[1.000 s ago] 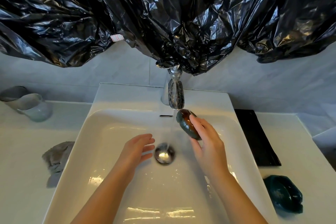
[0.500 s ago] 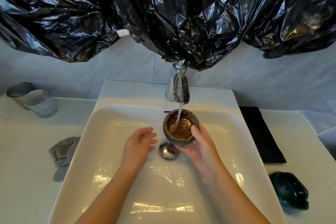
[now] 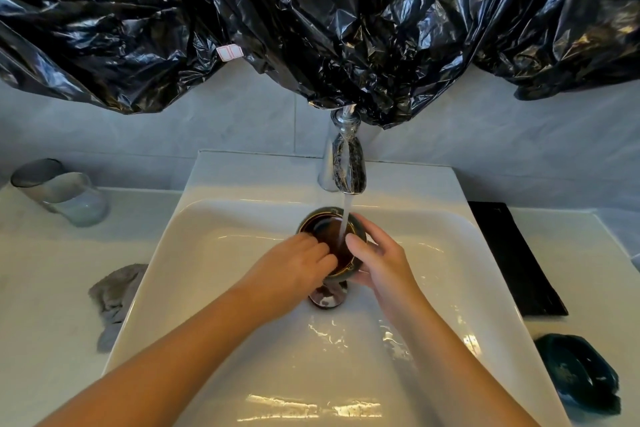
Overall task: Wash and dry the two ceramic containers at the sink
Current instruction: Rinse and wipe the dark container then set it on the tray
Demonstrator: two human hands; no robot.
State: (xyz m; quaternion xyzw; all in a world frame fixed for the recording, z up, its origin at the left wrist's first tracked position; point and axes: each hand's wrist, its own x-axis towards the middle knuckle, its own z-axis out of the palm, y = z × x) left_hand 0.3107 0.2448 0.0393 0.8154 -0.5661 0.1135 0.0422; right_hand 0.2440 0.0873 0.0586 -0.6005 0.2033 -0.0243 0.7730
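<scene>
A small round ceramic cup [image 3: 322, 224], dark green outside and brown inside, is held upright under the running tap [image 3: 348, 166] above the white sink [image 3: 242, 288]. Water streams into it. My right hand [image 3: 377, 260] grips the cup from the right, thumb on the rim. My left hand [image 3: 294, 263] reaches in from the left with its fingertips inside the cup's mouth. A second dark teal ceramic dish [image 3: 578, 371] sits on the counter at the right.
A grey cloth [image 3: 114, 298] lies crumpled on the counter left of the sink. A glass tumbler [image 3: 65, 196] stands at the far left. A black flat mat [image 3: 516, 256] lies right of the sink. Black plastic sheeting [image 3: 311, 17] hangs above the tap. The drain plug [image 3: 327, 298] is below the cup.
The cup was turned from sideways to mouth-up under the stream. My left hand moved right from the basin and put its fingers into the cup.
</scene>
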